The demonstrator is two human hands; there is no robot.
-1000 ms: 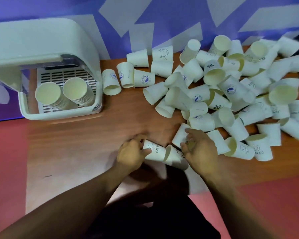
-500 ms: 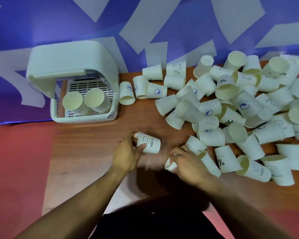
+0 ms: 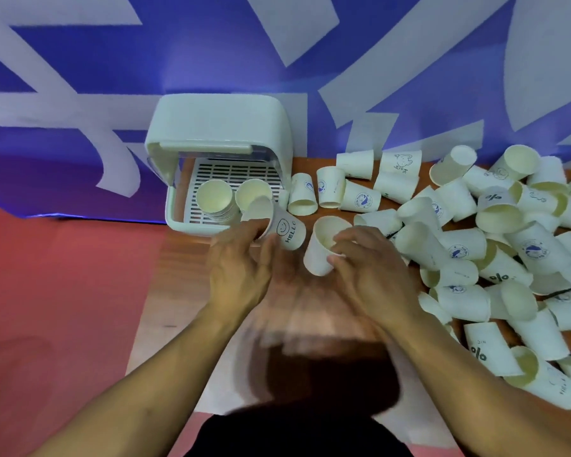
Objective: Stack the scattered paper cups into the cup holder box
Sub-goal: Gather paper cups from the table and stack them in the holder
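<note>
Inside cup holder box [image 3: 219, 127]: two nested cup stacks [image 3: 214, 202].

Single view only, head-worn wide-angle, so nothing to overlap with. Sits above near table [image 3: 178, 291] edge, faces forward and steeply down, pretty close in. Forearms [image 3: 145, 374] enter from 6 o'clock, cup holder box [image 3: 218, 123] at 11, cup pile [image 3: 468, 245] out at 3, blue-white wall [image 3: 80, 77] across 12, edges bent fisheye-style

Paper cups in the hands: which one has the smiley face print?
The white paper cup in the left hand, printed with a smiley and HELLO, by the white cup holder box. The plain cup in the right hand shows none.
</note>
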